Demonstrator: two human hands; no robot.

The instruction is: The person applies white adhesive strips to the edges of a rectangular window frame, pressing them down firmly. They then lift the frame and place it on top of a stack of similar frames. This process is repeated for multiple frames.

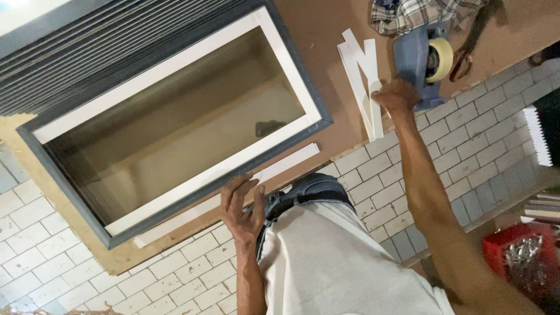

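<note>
Left hand [242, 207] lay flat, fingers spread, pinning long white strip [233, 189] beside grey frame [175, 116]. Right hand [396, 96] closed around loose white strips [364, 81] by tape dispenser [423, 61]. Tip, imo: needed firm pressure on long strip, only one loose strip lifted.

Red crate [513, 251] cut off, contents blurred

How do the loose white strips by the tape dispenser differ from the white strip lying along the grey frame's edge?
The loose white strips are several, overlapping in a fanned bundle beside the tape dispenser; the long white strip is single and lies flat along the grey frame. The bundle runs roughly crosswise to the long strip. The right hand rests on the bundle; the left hand lies over the long strip. All are thin, flat and white.
</note>
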